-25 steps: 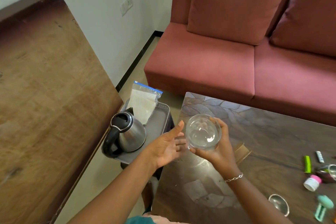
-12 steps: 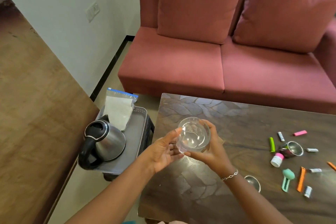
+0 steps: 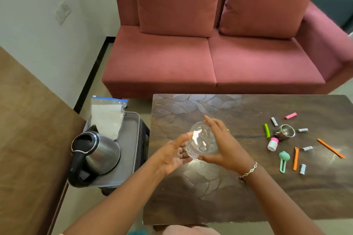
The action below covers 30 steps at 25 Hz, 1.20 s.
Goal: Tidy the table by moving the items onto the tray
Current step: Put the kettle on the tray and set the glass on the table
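Observation:
A clear glass bowl hangs tilted above the left part of the dark wooden table. My right hand grips its right side. My left hand is cupped against its left side, fingers spread. The grey tray sits left of the table on a black stool. It carries a steel kettle and a zip bag of white powder. On the table's right lie a small steel cup, a white bottle with a pink cap, a teal tool, orange sticks, a green clip and several batteries.
A pink sofa stands behind the table. A brown wooden surface fills the left side, close to the tray. A strip of floor runs between the tray's stool and the table.
The view has swung right, showing more of the table and its small items. The bowl stays between both hands, and has tipped slightly with the right hand's fingers now over its top.

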Available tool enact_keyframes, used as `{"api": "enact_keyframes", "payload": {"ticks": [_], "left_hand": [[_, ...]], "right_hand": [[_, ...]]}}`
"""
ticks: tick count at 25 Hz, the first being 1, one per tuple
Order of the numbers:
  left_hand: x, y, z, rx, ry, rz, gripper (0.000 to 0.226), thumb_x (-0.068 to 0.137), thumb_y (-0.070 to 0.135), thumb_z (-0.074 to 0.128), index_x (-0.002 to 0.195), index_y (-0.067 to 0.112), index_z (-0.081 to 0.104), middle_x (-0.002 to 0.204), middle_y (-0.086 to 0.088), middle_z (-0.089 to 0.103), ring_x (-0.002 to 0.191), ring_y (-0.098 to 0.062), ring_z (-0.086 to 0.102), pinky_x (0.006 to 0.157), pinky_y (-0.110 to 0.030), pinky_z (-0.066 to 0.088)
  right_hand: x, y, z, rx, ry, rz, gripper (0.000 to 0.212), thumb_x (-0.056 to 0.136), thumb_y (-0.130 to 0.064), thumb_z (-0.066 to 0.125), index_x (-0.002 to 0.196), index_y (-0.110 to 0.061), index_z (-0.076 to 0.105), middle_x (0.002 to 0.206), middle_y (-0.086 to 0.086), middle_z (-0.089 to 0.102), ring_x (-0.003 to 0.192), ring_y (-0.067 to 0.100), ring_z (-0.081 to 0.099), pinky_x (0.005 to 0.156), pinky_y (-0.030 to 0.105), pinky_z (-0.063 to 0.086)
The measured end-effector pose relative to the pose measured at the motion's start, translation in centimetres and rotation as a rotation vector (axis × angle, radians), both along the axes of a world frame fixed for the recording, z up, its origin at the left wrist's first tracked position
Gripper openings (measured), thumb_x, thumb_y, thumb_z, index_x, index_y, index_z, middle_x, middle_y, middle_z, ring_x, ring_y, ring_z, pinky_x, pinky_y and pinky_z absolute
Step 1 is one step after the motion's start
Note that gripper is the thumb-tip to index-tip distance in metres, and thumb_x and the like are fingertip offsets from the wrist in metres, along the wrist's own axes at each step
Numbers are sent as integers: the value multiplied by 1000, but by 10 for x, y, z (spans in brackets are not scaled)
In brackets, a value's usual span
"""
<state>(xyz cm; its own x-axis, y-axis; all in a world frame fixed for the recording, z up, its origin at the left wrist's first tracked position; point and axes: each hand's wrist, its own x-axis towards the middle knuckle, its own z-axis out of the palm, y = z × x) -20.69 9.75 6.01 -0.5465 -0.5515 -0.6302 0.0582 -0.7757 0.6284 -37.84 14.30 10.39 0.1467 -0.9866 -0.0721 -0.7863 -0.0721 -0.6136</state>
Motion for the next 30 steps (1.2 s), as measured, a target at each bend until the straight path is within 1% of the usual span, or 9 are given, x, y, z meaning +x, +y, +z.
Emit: {"api": "enact_keyframes", "payload": {"ticks": [5,8,12,14,17,19,22,26,30], "left_hand": [[-35,2,-11,41,-17,-80,66,60,40,74,115,8,56,116,-14,62,108,-25,59,102,-39,43],[-64,3,-17,53,-37,-85,51,69,36,66,112,9,57,112,-13,61,106,-26,56,106,-41,38],[-107,-1,-25,14,-75,-74,51,75,37,65,117,10,56,115,-14,61,110,-27,54,108,-43,35],[-134,-6,-31,-43,-144,-131,53,81,43,63,121,10,55,117,-10,63,109,-21,57,105,-38,39],[-174,-18,-39,-172,-214,-212,63,76,60,58,115,12,57,89,13,68,87,0,61,83,-23,45],[-195,-26,-46,-247,-278,-196,64,77,55,58,125,13,50,107,10,65,102,-1,57,88,-21,43],[-221,-36,-62,-347,-458,-196,74,82,40,63,142,11,30,147,-6,37,133,-15,37,104,-23,30],[-235,-40,-83,-510,-634,-371,83,76,52,65,143,18,27,153,2,26,136,-8,30,102,-18,23],[-246,-42,-97,-749,-846,-549,87,77,57,59,145,20,19,155,1,19,142,-13,15,114,-29,18]], "right_hand": [[-32,5,-12,-21,178,37,105,61,-41,77,143,-13,19,134,4,28,113,15,42,83,14,37],[-62,5,-22,-42,160,43,99,58,-41,77,139,-13,29,129,4,35,105,16,48,79,18,44],[-107,-4,-36,-74,140,49,92,57,-43,75,134,-12,35,127,5,40,104,20,52,81,27,51],[-136,-10,-45,-67,134,44,89,57,-42,74,132,-12,37,124,5,41,103,20,52,79,26,49],[-181,-23,-63,-20,167,29,89,56,-40,76,131,-13,38,124,4,41,104,21,51,79,29,50],[-206,-34,-75,19,186,8,89,55,-39,77,131,-14,38,125,4,39,106,22,50,80,34,52],[-243,-54,-98,78,196,-56,90,55,-36,79,131,-11,37,126,7,38,106,26,50,83,37,51],[-282,-82,-132,142,243,-126,88,56,-31,81,129,-7,37,123,12,38,103,32,49,82,38,48],[-307,-109,-163,196,235,-220,86,58,-28,81,129,-5,36,122,15,37,106,34,46,85,40,48]]}}
